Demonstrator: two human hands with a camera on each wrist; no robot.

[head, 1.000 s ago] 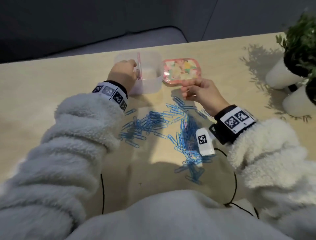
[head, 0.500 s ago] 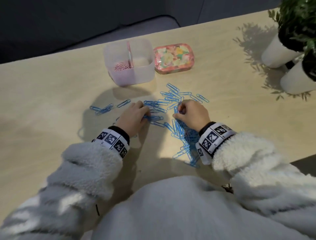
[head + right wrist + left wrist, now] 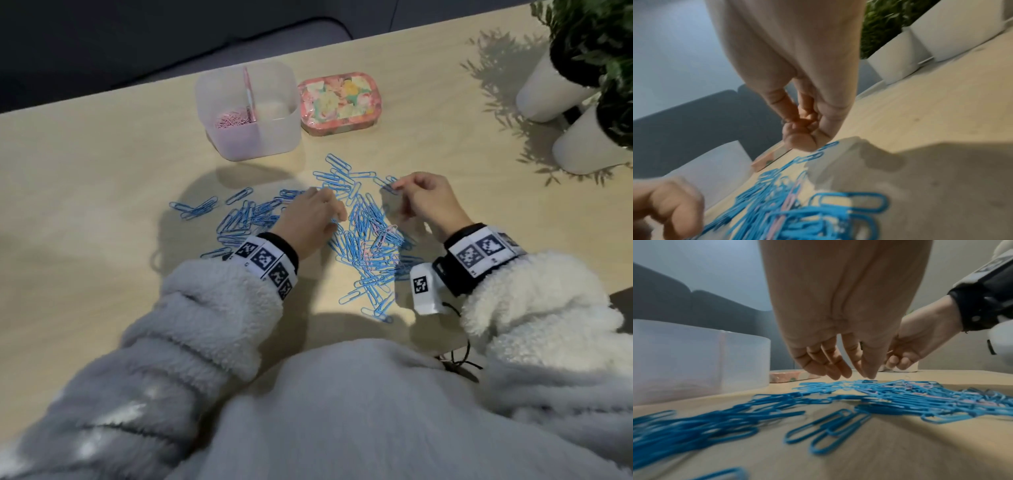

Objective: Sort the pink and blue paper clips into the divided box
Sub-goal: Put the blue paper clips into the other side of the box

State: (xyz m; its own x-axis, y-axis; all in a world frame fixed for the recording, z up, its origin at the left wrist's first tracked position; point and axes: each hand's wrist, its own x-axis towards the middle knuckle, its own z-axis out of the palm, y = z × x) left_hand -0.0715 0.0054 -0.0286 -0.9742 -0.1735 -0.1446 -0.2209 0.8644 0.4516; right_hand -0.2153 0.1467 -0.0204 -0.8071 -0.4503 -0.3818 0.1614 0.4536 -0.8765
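Note:
Blue paper clips [image 3: 370, 240] lie scattered mid-table, with a few pink clips [image 3: 387, 230] mixed into the heap. The translucent divided box [image 3: 274, 137] stands behind them; pink clips [image 3: 233, 120] fill its left compartment. My left hand [image 3: 308, 216] hovers over the heap's left part, fingers [image 3: 838, 369] hanging loosely, tips just at the clips, holding nothing. My right hand [image 3: 421, 198] is at the scatter's far right edge, fingers curled [image 3: 803, 129], thumb and forefinger closed on the end of a blue clip [image 3: 388, 183] lying there.
A floral tin [image 3: 339, 102] sits right of the box. Two white plant pots [image 3: 548, 96] stand at the far right corner. Bare wooden tabletop [image 3: 85, 205] stretches to the left. My fleece sleeves cover the near edge.
A second ago my left hand was at the box and my right near the tin. Both came down to the pile; the right has since shifted out to the far-right clips.

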